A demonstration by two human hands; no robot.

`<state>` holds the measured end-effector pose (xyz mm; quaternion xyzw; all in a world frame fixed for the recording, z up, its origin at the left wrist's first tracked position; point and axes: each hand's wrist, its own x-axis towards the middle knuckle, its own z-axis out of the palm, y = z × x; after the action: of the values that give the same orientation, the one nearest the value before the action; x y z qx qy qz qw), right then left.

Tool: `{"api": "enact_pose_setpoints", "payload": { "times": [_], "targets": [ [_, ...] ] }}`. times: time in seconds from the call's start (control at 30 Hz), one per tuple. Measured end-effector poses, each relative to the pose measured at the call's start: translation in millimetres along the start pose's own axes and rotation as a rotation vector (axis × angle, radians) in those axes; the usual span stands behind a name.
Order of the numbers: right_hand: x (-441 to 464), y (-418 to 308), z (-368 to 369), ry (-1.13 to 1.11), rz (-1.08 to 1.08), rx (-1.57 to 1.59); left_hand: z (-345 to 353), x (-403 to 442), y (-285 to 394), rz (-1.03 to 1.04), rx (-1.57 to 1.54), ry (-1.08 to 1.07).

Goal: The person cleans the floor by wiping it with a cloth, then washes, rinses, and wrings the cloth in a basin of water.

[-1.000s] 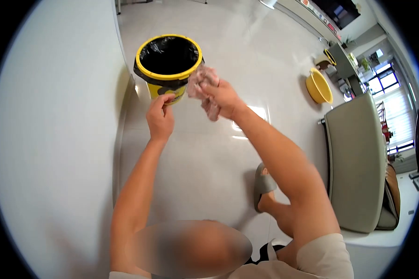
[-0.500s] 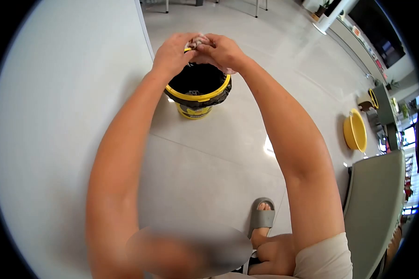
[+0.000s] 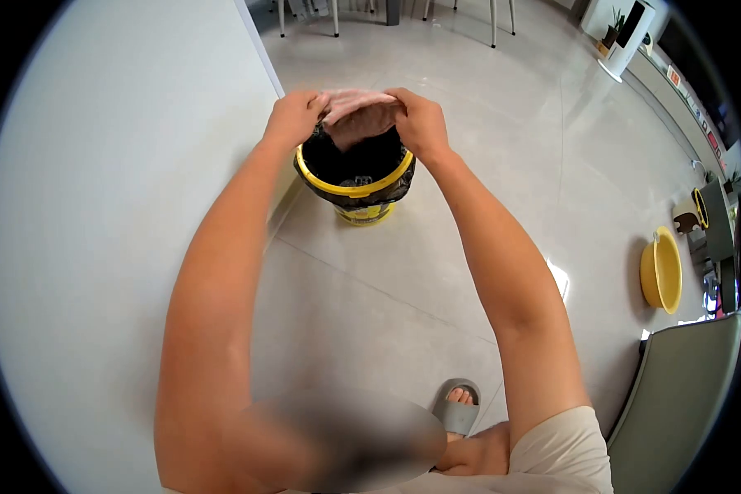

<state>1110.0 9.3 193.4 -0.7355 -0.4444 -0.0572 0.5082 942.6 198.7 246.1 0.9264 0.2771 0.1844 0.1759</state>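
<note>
Left hand (image 3: 292,119) and right hand (image 3: 422,125) pinch pink cloth (image 3: 361,118) in their fingers (image 3: 317,104) above a bucket (image 3: 355,191), lettering (image 3: 365,219) illegible.

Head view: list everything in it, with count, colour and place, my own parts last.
cloth: one, pink, between both hands over the bin
bin: one, yellow and black, upper middle
liner: one, black, in the bin
basin: one, yellow, right
small container: one, brown and white, beyond the basin
tower appliance: one, white, top right
plants: at least two, green, top right and far right
metal legs: several, pale, top
furniture panel: one, grey-green, lower right
wall: one, pale, left
floor: one, light grey, throughout
slipper: one, grey, bottom
left hand, right hand: tan, upper middle
</note>
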Motion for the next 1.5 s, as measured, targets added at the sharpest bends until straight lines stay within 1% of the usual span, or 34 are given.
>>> {"api": "enact_pose_setpoints", "payload": {
  "times": [0.03,0.13,0.17,0.27,0.3,0.4,0.43,0.5,0.53,0.57,0.6,0.67,0.7,0.8,0.83,0.87,0.9,0.93,1.0,1.03,1.13,1.17,1.23,1.27,1.33,1.37,1.43,1.47,1.5],
  "targets": [
    [4,3,3,0.040,-0.049,-0.021,6,-3,-9,-0.005,-0.045,-0.044],
    [14,-3,1,-0.038,-0.016,0.030,24,-22,-9,-0.025,-0.138,0.080],
    [15,-21,-6,-0.108,0.122,0.142,26,-27,-6,-0.052,-0.243,0.067],
    [22,-30,-8,-0.205,0.139,0.003,26,-35,1,-0.135,-0.162,-0.028],
    [22,-31,-8,-0.180,0.113,-0.038,27,-35,4,-0.158,-0.110,-0.030],
    [14,-28,-4,-0.169,-0.044,-0.225,33,-39,3,-0.118,-0.040,-0.005],
    [13,-28,1,-0.099,0.016,-0.174,34,-37,5,-0.218,-0.163,-0.044],
    [11,-35,-7,-0.196,0.118,-0.226,19,-49,28,-0.433,-0.407,-0.130],
    [8,-38,-11,-0.243,0.175,-0.251,28,-48,21,-0.377,-0.425,-0.077],
    [9,-37,-6,-0.068,0.192,-0.163,40,-44,10,-0.319,-0.445,-0.017],
    [12,-38,-6,-0.125,0.168,-0.160,42,-41,7,-0.262,-0.465,0.048],
    [13,-37,-7,-0.240,0.132,-0.154,48,-37,4,-0.242,-0.728,0.036],
    [15,-37,-5,-0.207,0.120,-0.091,50,-36,6,-0.226,-0.860,0.029],
    [16,-42,5,-0.091,0.086,0.075,54,-40,11,0.101,-0.586,0.171],
    [17,-44,4,-0.038,0.069,0.111,52,-39,13,0.052,-0.353,0.157],
    [19,-44,4,0.016,0.050,0.147,48,-38,14,0.000,-0.316,0.157],
    [21,-40,1,-0.058,0.008,0.113,45,-36,17,-0.053,-0.280,0.158],
    [20,-37,-2,-0.045,0.041,0.031,43,-36,19,-0.106,-0.244,0.157],
    [11,-41,-10,-0.019,0.112,-0.133,51,-36,10,-0.006,-0.161,0.301],
    [8,-38,-9,0.067,-0.003,-0.160,53,-33,7,0.048,-0.120,0.379],
    [5,-30,-16,-0.171,0.170,-0.211,32,-42,27,-0.171,-0.005,0.044],
    [5,-32,-14,0.024,0.121,-0.099,34,-41,26,-0.156,-0.010,0.077],
    [9,-32,-21,-0.136,0.084,-0.208,40,-40,23,-0.132,-0.024,0.148],
    [7,-29,-22,-0.222,0.073,-0.260,41,-42,21,-0.156,-0.067,0.153],
    [9,-25,-19,-0.163,0.051,-0.236,38,-33,21,-0.185,-0.152,0.180],
    [11,-26,-17,-0.138,0.036,-0.224,27,-37,30,-0.261,-0.274,0.045],
    [7,-24,-13,0.044,0.009,-0.041,40,-28,8,-0.126,-0.302,0.137],
    [11,-25,-13,0.141,-0.014,0.048,37,-24,10,-0.052,-0.317,0.192],
    [17,-24,-17,-0.020,0.012,-0.045,34,-21,10,-0.069,-0.318,0.193]
  ]
}}
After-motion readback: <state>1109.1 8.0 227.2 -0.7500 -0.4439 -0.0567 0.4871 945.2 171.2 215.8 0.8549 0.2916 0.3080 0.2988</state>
